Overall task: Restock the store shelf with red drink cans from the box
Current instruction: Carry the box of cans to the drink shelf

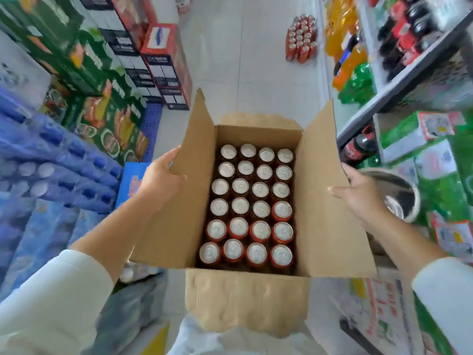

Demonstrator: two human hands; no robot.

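Twenty-four red cans [252, 203] are packed in the box [245, 298]; its flaps [330, 213] are gripped in curled fingers by left hand [160, 176] and right hand [359, 194]. Tearing is risked if lifted so.

The left sleeve [51, 290] and right sleeve [445, 298] are plain white — soft, loose cloth. Both end mid-forearm, leaving wrists bare.

Left hand [160, 175] grips left flap, right hand [358, 193] right flap of open box [245, 298]; red cans [252, 203] fill it.
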